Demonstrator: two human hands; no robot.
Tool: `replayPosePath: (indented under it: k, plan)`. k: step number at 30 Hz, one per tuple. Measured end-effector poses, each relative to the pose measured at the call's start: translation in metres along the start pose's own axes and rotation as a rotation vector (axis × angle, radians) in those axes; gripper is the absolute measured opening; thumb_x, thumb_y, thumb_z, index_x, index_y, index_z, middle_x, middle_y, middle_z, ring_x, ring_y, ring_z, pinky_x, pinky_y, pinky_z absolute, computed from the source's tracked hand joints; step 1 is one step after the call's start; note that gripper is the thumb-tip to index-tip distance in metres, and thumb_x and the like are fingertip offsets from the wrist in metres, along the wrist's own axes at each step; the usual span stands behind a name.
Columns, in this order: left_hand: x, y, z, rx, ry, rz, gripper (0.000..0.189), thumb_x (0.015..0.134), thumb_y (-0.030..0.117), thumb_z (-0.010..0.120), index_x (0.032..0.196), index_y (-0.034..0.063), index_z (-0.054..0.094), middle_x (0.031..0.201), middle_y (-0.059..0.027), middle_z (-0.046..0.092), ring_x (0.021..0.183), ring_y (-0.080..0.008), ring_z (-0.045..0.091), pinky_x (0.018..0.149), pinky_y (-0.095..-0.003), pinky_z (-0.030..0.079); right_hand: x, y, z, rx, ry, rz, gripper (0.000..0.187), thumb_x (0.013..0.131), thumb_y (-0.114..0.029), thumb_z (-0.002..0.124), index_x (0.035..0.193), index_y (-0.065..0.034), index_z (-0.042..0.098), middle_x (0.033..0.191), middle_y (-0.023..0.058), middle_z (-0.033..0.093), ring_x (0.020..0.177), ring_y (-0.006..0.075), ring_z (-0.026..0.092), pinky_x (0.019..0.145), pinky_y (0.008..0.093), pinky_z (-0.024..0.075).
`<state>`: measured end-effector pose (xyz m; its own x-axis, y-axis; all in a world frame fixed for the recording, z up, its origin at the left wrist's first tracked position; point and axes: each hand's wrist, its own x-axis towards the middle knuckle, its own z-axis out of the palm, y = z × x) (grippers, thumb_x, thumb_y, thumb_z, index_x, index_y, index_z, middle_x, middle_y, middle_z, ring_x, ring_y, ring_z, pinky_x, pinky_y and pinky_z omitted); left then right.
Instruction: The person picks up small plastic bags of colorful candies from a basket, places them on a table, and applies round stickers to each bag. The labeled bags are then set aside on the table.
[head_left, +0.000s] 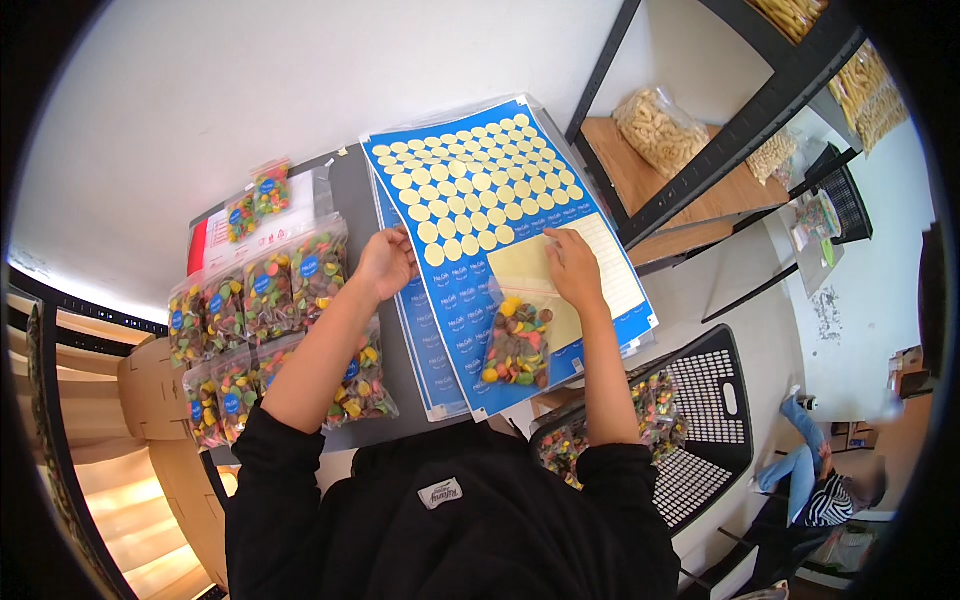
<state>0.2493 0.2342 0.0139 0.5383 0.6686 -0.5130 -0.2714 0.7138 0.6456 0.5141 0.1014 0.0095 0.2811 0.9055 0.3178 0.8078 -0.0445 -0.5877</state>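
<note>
A blue sticker sheet (457, 315) lies over other sheets on a grey table, with rows of bare cream circles where the backing shows and printed round stickers below. My left hand (389, 262) is at the sheet's left edge, fingers curled; whether it grips the edge or a sticker I cannot tell. My right hand (574, 270) rests over the bare cream backing patch, thumb and fingers slightly apart, with nothing visible in it. Below it, a clear zip bag of colourful candies (519, 345), showing no sticker, lies on the sheet. Several filled bags with blue round stickers (262, 283) stand in rows at left.
Two small candy bags (271, 187) lie on white-and-red packaging (295, 196). A black basket (705, 420) with candy bags stands below the table at right. Shelving (675, 202) holds a large snack bag (660, 133). Another person (814, 480) sits at the far right.
</note>
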Motion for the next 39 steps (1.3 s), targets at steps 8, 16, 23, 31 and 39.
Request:
replayPosePath:
  k: [8, 16, 23, 31, 39]
  plan:
    - [0.022, -0.003, 0.034, 0.041, -0.299, -0.158, 0.049, 0.095, 0.037, 0.036, 0.13, 0.0023, 0.041, 0.127, -0.0137, 0.05, 0.111, -0.0252, 0.053, 0.092, -0.0435, 0.045, 0.009, 0.006, -0.005, 0.203, -0.049, 0.103, 0.024, 0.08, -0.008, 0.055, 0.103, -0.0053, 0.061, 0.102, 0.0138, 0.058, 0.086, 0.0291, 0.058, 0.078, 0.0364, 0.0456]
    - [0.073, -0.003, 0.036, -0.015, -0.358, -0.087, 0.056, 0.093, 0.043, 0.036, 0.131, 0.0025, 0.039, 0.13, -0.0142, 0.047, 0.113, -0.027, 0.052, 0.093, -0.0434, 0.043, 0.023, 0.006, -0.007, 0.204, -0.058, 0.069, 0.023, 0.078, -0.006, 0.058, 0.1, -0.0075, 0.062, 0.095, 0.0097, 0.058, 0.077, 0.0247, 0.059, 0.071, 0.0337, 0.0468]
    - [0.093, -0.012, 0.041, -0.065, -0.314, -0.056, 0.056, 0.093, 0.043, 0.036, 0.131, 0.0025, 0.039, 0.13, -0.0143, 0.047, 0.113, -0.0271, 0.051, 0.093, -0.0436, 0.043, 0.038, 0.01, 0.003, 0.083, -0.022, -0.07, 0.021, 0.075, -0.009, 0.064, 0.096, -0.0108, 0.063, 0.091, 0.0054, 0.057, 0.078, 0.0236, 0.059, 0.067, 0.0336, 0.0477]
    - [0.092, -0.014, 0.042, -0.084, -0.283, -0.02, 0.057, 0.093, 0.044, 0.036, 0.131, 0.0025, 0.039, 0.13, -0.0145, 0.047, 0.113, -0.0273, 0.051, 0.094, -0.0439, 0.043, 0.047, 0.003, 0.003, 0.024, 0.068, -0.311, 0.02, 0.071, -0.008, 0.069, 0.091, -0.0074, 0.066, 0.09, 0.0055, 0.059, 0.081, 0.0233, 0.059, 0.068, 0.0318, 0.0481]
    - [0.093, -0.011, 0.045, -0.095, -0.27, -0.004, 0.057, 0.092, 0.045, 0.036, 0.131, 0.0025, 0.039, 0.131, -0.0147, 0.046, 0.114, -0.0274, 0.05, 0.094, -0.0442, 0.042, 0.057, 0.004, 0.001, -0.137, 0.1, -0.581, 0.02, 0.067, -0.005, 0.068, 0.087, -0.0089, 0.066, 0.089, 0.0047, 0.061, 0.087, 0.0225, 0.059, 0.074, 0.0337, 0.046]
